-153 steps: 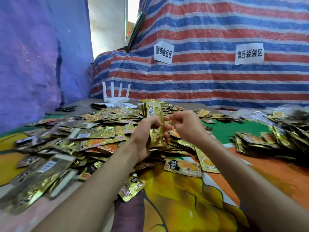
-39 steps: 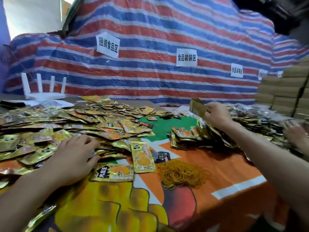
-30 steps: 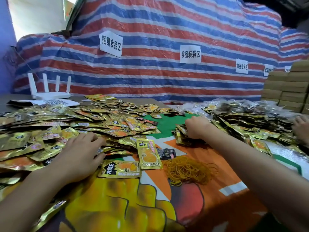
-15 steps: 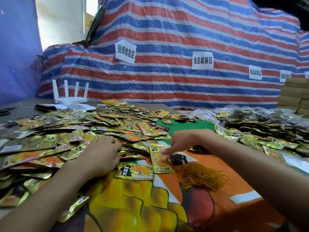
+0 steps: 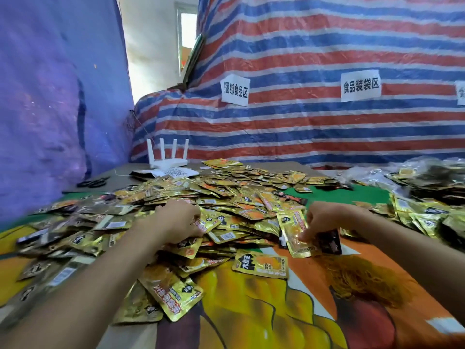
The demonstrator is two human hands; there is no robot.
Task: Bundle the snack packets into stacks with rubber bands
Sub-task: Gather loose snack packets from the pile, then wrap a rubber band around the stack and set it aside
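One packet [image 5: 297,233] pinched in the right grip [image 5: 319,220] centre-right, left grip [image 5: 176,221] sunk in the pile [image 5: 226,187], hold unclear, and slick foil could slip that pinch.

left hand [image 5: 176,221]: fingertips buried in packet pile [image 5: 239,197], hold unclear | right hand [image 5: 324,219]: fingers partly behind gold packet [image 5: 294,230] | black packet [image 5: 331,244]: half covered by that hand | sign [image 5: 461,93] at right edge: cut off | rubber bands [image 5: 364,278], lower right: blurred
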